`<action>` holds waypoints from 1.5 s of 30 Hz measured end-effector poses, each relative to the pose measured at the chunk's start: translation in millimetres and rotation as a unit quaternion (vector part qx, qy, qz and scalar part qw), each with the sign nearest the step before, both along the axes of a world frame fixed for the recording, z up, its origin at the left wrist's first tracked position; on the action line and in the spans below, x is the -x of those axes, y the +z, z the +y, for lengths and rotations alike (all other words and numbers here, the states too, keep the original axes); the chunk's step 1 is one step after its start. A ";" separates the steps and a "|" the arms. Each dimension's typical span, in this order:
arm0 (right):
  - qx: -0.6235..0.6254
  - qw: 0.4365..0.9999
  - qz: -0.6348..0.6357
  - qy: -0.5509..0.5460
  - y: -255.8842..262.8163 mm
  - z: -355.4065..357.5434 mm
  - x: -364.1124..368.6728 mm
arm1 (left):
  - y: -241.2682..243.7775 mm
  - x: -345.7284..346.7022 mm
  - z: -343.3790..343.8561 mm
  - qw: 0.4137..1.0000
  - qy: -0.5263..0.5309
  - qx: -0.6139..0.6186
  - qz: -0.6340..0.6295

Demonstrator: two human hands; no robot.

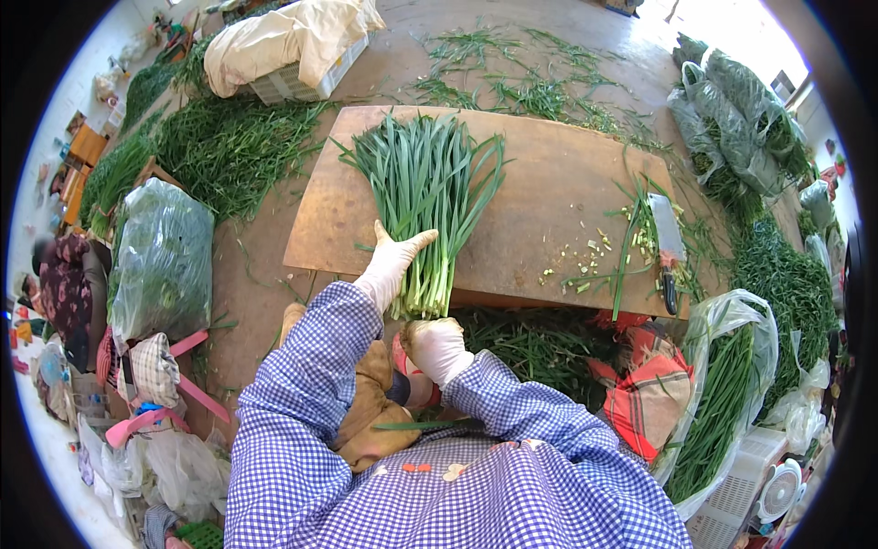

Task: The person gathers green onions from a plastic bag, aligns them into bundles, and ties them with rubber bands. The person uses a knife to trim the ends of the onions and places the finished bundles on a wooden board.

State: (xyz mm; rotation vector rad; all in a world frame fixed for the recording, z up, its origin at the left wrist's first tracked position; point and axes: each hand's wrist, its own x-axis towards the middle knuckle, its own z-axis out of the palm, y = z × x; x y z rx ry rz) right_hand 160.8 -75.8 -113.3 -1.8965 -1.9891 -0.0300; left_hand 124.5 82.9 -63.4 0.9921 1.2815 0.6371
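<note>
A bunch of long green leafy stalks, apparently Chinese chives (429, 185), lies on the wooden board (542, 178), its pale cut ends hanging over the near edge. My left hand (396, 257), in a pale glove, rests on the lower part of the bunch with thumb and forefinger spread; whether the other fingers grip it is hidden. Just below the stalk ends is my right hand (433, 343), gloved and curled, close to them; its palm and fingertips are mostly hidden. At the board's right end lies a cleaver (665, 237) with a black handle, beside cut stalk bits (641, 237).
Loose greens (233, 147) heap on the floor at left, behind a filled plastic bag (164, 254). An open bag of stalks (720, 405) stands at right, near a white fan (780, 488). A cloth-covered crate (295, 79) sits beyond. A person (68, 295) is at far left.
</note>
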 end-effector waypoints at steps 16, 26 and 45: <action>0.175 0.799 0.521 -0.246 27.4 -14.2 -99.6 | 11.9 23.9 45.1 0.998 -0.013 0.064 0.005; -0.134 0.972 0.194 0.000 111.8 51.5 -64.7 | 13.3 49.7 64.9 0.997 -0.009 0.076 0.011; 0.123 0.985 -0.016 0.119 90.2 145.2 -65.4 | -19.5 0.1 97.8 0.905 -0.225 -0.235 0.272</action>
